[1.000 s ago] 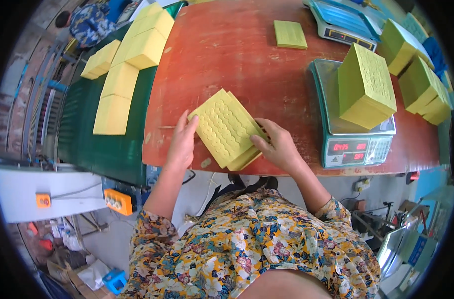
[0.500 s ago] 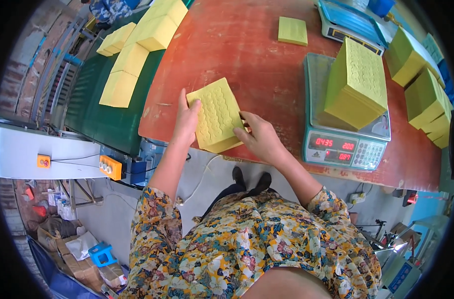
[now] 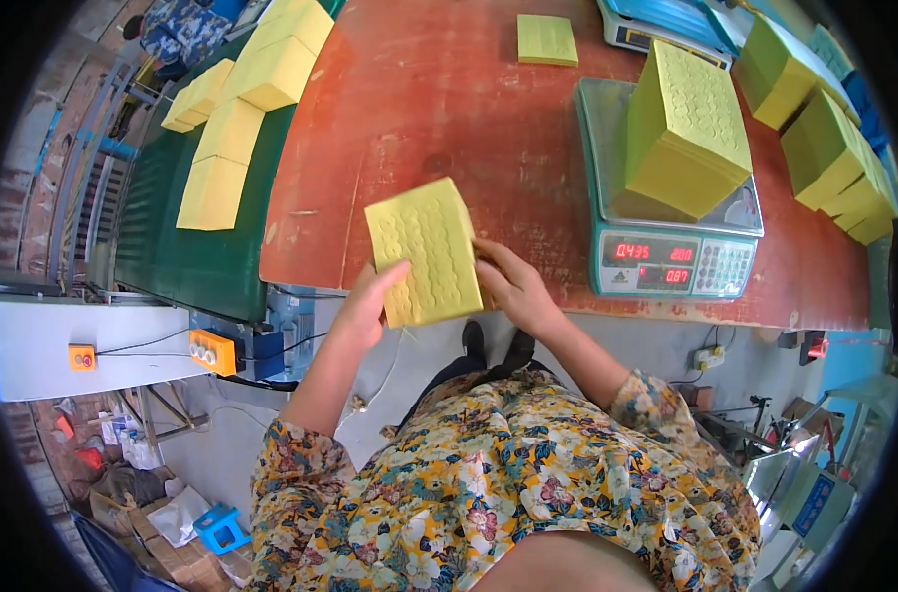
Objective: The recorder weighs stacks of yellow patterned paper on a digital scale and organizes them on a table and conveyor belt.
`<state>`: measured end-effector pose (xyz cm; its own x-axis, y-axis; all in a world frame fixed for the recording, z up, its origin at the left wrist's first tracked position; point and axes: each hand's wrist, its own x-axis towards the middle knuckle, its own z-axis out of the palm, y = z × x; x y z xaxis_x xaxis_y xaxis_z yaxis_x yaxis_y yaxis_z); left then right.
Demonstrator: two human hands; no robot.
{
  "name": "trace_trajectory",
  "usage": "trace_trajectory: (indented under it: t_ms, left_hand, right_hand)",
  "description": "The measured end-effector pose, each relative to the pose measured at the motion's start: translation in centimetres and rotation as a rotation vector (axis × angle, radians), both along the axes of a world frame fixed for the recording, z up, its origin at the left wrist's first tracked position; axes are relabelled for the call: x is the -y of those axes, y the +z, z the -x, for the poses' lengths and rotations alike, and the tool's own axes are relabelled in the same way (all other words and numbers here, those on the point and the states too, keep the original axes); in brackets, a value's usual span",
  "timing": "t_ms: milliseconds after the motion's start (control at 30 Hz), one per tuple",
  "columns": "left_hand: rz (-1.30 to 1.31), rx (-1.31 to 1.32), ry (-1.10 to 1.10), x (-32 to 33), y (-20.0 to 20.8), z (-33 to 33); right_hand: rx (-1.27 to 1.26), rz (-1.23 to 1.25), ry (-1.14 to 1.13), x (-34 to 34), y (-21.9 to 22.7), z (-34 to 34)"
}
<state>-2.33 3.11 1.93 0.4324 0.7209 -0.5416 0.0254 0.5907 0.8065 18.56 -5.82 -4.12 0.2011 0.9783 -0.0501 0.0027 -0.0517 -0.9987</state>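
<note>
Between my two hands, at the near edge of the red table, is a thick stack of yellow embossed paper sheets [image 3: 424,257]. My left hand [image 3: 368,301] grips its lower left corner, with the thumb lying on the patterned top. Along the stack's right side my right hand [image 3: 516,284] presses, its fingers partly hidden. To the right, a taller stack of the same yellow paper [image 3: 687,138] stands on a digital scale [image 3: 671,268] whose red display is lit. A thinner yellow stack [image 3: 546,39] lies farther back on the table.
A green conveyor belt [image 3: 153,247] at the left bears several yellow paper blocks [image 3: 212,192]. More yellow stacks [image 3: 828,163] stand at the right edge, and a second scale [image 3: 666,28] is at the back. An orange switch box [image 3: 212,352] sits beside the conveyor. A person in blue camouflage [image 3: 182,35] is at the far left.
The held stack has turned more upright in my hands, showing more of its right side. My left hand has slid down to its lower corner. The whole view has shifted a little.
</note>
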Motion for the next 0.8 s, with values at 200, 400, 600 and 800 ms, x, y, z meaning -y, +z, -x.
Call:
trace_trajectory:
  t_ms: [200, 400, 600, 800]
  left_hand:
    - [-0.062, 0.019, -0.116, 1.9, 0.0, 0.9]
    - [-0.074, 0.082, -0.261, 0.5, -1.0, 2.0]
    - [-0.095, 0.064, -0.341, 0.6, -0.5, 1.5]
    - [0.172, 0.193, -0.333, -0.1, -2.2, 3.5]
  right_hand:
    - [-0.282, 0.226, -0.207, 6.0, -0.1, 0.7]
    - [0.106, 0.324, -0.376, 7.1, -2.1, 2.8]
    - [-0.350, 0.227, -0.417, 6.4, -1.1, 4.8]
    - [-0.304, 0.258, -0.305, 7.5, 1.4, 3.8]
